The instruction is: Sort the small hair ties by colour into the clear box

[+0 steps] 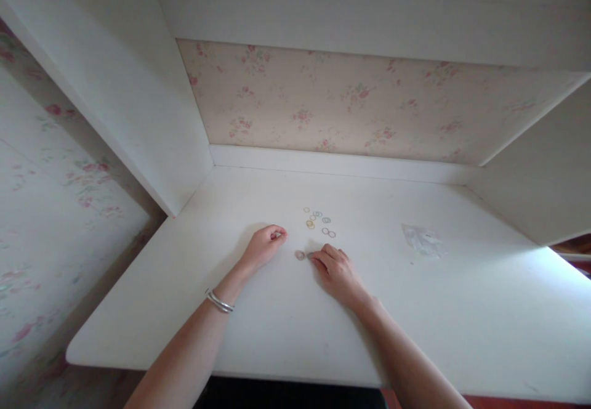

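Observation:
My right hand (pixel 337 271) pinches a small greenish ring (pixel 310 255) at its fingertips, down at the tabletop. Just left of those fingertips lies a pinkish ring or little stack of rings (pixel 300 255). My left hand (pixel 265 246) rests on its side with thumb and forefinger brought together; whether anything is between them is too small to make out. Farther back, several thin rings are spread out: yellow ones (pixel 310 225), greenish ones (pixel 326 220) and a dark reddish pair (pixel 329 233). Some overlap one another.
The white desk (pixel 258 335) has a raised back edge and side panels at left and right. A crumpled clear plastic bag (pixel 423 241) lies to the right of my right hand. A shelf board (pixel 369 15) spans above, before floral wallpaper.

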A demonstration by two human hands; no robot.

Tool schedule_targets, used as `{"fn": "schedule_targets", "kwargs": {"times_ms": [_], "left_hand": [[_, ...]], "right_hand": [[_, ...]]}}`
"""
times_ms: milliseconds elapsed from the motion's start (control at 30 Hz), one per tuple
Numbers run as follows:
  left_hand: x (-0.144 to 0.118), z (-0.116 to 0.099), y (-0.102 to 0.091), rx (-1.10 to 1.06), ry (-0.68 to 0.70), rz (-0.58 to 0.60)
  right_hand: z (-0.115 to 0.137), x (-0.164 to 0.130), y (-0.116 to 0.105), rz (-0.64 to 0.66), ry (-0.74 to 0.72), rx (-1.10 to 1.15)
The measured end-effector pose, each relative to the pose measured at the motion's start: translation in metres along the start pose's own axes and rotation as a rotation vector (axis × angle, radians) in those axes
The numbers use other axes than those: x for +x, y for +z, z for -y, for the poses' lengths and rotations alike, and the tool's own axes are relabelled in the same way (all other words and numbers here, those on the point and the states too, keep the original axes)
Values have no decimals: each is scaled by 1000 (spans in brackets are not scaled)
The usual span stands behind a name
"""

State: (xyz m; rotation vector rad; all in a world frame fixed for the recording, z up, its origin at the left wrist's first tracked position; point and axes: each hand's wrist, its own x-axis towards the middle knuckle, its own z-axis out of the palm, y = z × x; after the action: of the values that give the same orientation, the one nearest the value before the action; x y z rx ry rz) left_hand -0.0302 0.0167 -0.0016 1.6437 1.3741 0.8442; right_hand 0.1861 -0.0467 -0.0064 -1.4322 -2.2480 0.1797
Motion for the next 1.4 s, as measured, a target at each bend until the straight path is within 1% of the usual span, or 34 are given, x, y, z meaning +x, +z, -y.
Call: {"fn": "schedule_targets", "kwargs": {"times_ms": [267,333,400,500,600,700,833,1000,1067,1200,1300,1400], "left_hand": [[2,3,0,9,10,-4],[1,2,0,11,4,-2],[0,1,0,16,0,-2],[0,0,0,24,2,-5],[-1,-1,-1,23,-10,2],[-1,-1,-1,22,-11,2],[-2,-3,-1,28,-2,-4],[-2,-2,0,18,2,1],[-2,-1,0,20,-2,1],[-1,1,0,9,12,6],[0,0,0,-7,17,22],[-1,0,0,-1,9,32]], "right_hand": [[3,-1,-2,-2,16,14],[1,0,-2,-25,24,11],[-6,2,-2,-87,76,-13],[-23,6,-3,-160,225,-94],[-36,8,-5,-143,355,-168],[-40,8,-8,-118,396,-188],[-41,7,-8,-111,371,-147],[-48,5,-4,-80,283,-150],[-47,4,-2,-67,254,-152],[-33,2,0,-39,162,-49],[-19,1,1,-55,80,59],[-11,1,2,-61,28,106]]}}
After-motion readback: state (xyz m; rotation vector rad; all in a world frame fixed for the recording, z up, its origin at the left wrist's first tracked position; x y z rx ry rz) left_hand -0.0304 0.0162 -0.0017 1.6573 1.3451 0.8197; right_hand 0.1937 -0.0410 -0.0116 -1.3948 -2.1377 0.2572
